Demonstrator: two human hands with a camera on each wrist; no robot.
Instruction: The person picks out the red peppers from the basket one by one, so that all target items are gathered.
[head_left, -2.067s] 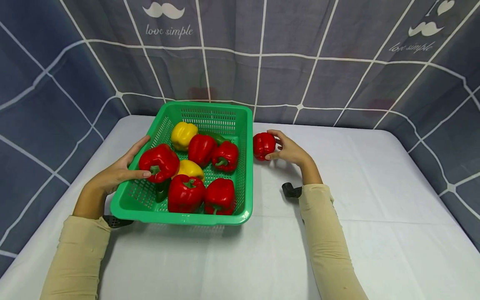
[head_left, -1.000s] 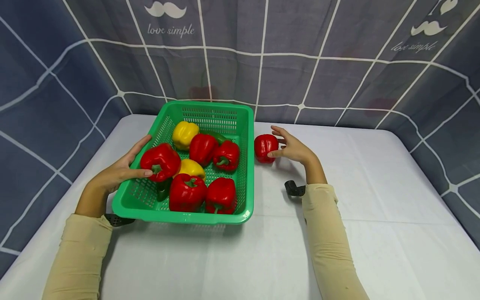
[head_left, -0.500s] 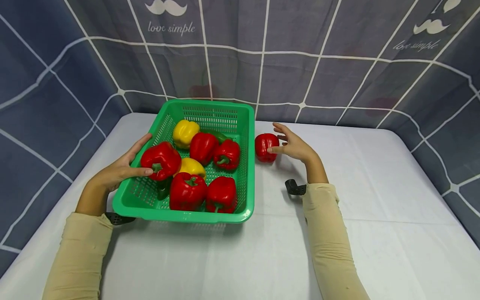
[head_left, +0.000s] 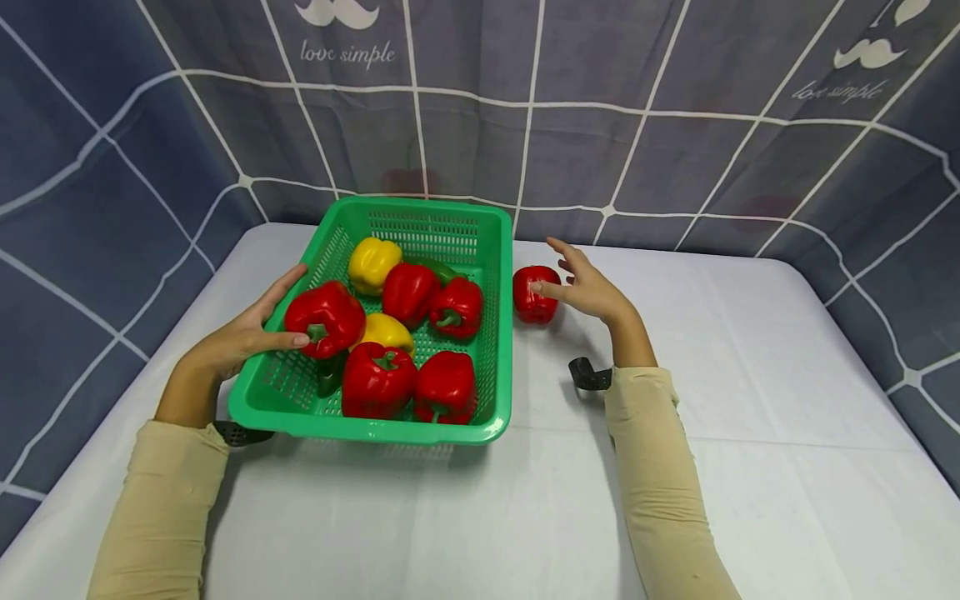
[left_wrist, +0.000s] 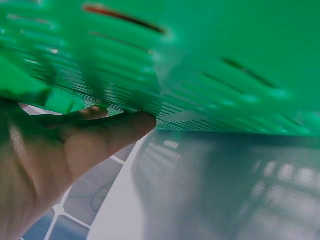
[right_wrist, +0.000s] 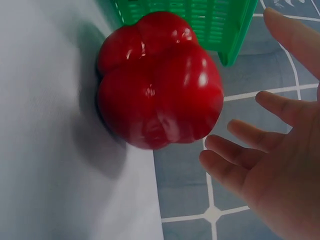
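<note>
A green plastic basket [head_left: 501, 333] holds red and yellow bell peppers and some dark green vegetables. My left hand [head_left: 238, 340] grips its left side, thumb over the rim by a large red bell pepper [head_left: 327, 317]. In the left wrist view, fingers [left_wrist: 107, 145] of that hand lie against the slotted outside of the basket. Just right of the basket, a single red bell pepper [head_left: 534, 304] rests on the white tablecloth. Beside it my right hand [head_left: 592, 292] is spread with nothing in it; in the right wrist view a gap shows between the fingers and the pepper [right_wrist: 160, 85].
White cloth [head_left: 750, 367] covers the table, stretching right and toward me. Grey checked curtains [head_left: 570, 158] stand behind and at both sides. A black wrist camera [head_left: 588, 375] juts from the right forearm, another [head_left: 242, 433] from the left, close to the basket's front-left corner.
Two seconds ago my right hand had its fingers and thumb around the lone red bell pepper; it has since let go, spread its fingers and drawn slightly right. The left hand keeps its grip.
</note>
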